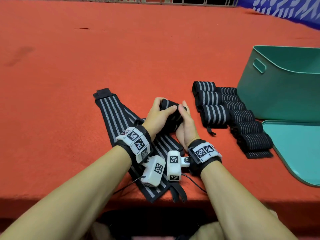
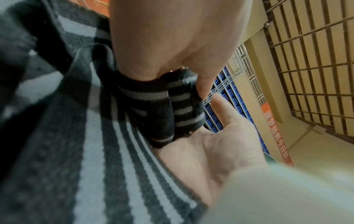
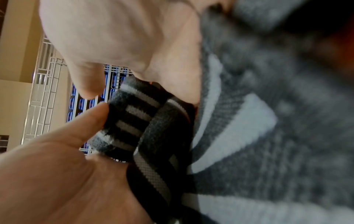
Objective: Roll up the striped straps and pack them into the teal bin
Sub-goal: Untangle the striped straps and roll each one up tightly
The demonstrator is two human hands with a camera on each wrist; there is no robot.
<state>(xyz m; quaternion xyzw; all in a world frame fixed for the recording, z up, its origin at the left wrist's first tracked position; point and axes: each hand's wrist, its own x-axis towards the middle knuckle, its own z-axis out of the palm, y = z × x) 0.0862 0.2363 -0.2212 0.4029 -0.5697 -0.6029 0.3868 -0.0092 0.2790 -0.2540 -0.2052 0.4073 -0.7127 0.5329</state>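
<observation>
A half-rolled black strap with grey stripes [image 1: 170, 116] is held just above the red table, in the middle. My left hand [image 1: 161, 110] grips the roll from the left, thumb laid across its top. My right hand [image 1: 186, 119] lies flat against the roll's right end with its fingers fairly straight. In the left wrist view the roll [image 2: 162, 106] sits between the left palm [image 2: 172, 37] and the open right palm [image 2: 216, 141]. In the right wrist view the roll [image 3: 132, 121] has the left thumb [image 3: 93, 116] on it. The teal bin [image 1: 277, 90] stands at the right.
Flat striped straps [image 1: 112, 115] lie under my left forearm and reach the table's front edge. Several rolled straps [image 1: 214, 113] lie in two rows beside the bin. A teal lid [image 1: 294, 149] lies flat in front of the bin. Red cloth covers the table [image 1: 121, 49].
</observation>
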